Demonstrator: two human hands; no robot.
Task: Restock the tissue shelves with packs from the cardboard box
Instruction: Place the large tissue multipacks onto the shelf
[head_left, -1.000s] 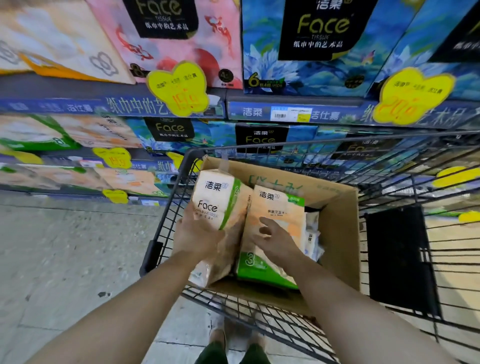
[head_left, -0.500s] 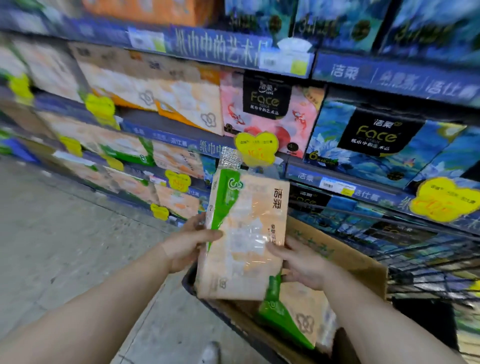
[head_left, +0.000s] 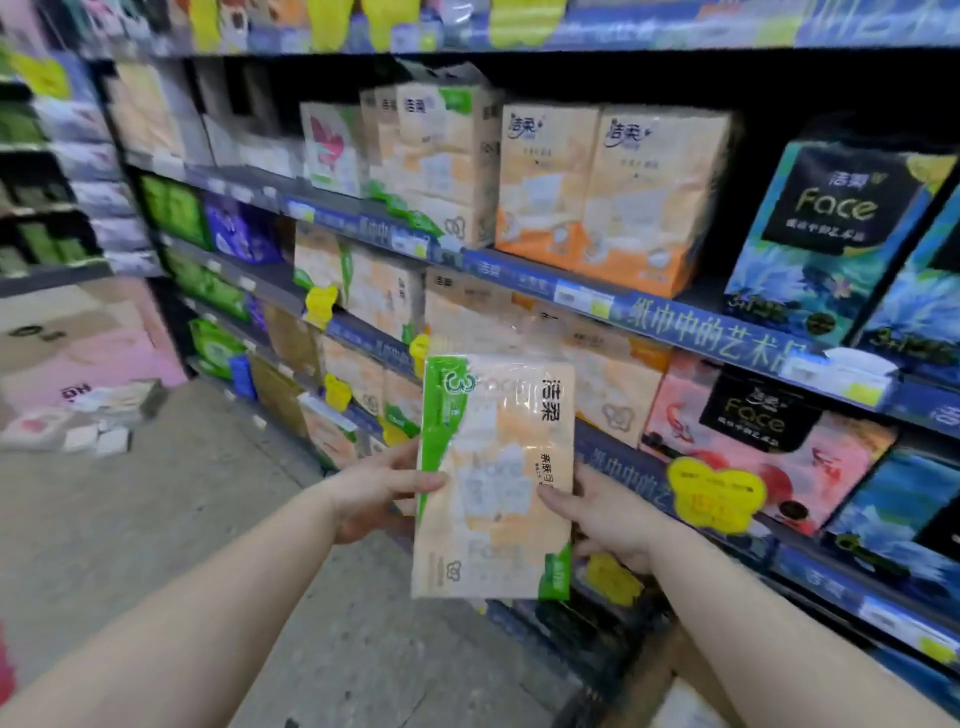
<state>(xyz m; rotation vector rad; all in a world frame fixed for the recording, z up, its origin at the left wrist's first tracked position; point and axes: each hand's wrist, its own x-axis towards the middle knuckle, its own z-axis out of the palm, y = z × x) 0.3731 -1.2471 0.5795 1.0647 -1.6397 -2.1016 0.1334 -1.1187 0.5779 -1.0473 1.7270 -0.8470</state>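
Both hands grip one tissue pack (head_left: 493, 478) upright: left hand (head_left: 376, 491) on its green edge, right hand (head_left: 602, 514) opposite, w/ shelves (head_left: 540, 283) just beyond, open floor (head_left: 171, 499) left.

dark open room above the orange packs (head_left: 608, 192) on the upper shelf (head_left: 524, 267); lower shelves packed full to their front edges.

One camera on the person's head, looking forward and a little down.

It looks past both arms at the left hand (head_left: 371, 491) and right hand (head_left: 605, 517), which are close and low in the middle. Beyond the hands and to their right, the shelves (head_left: 545, 283) slant away. To the left of the hands lies the floor (head_left: 156, 519). No second view shares this.
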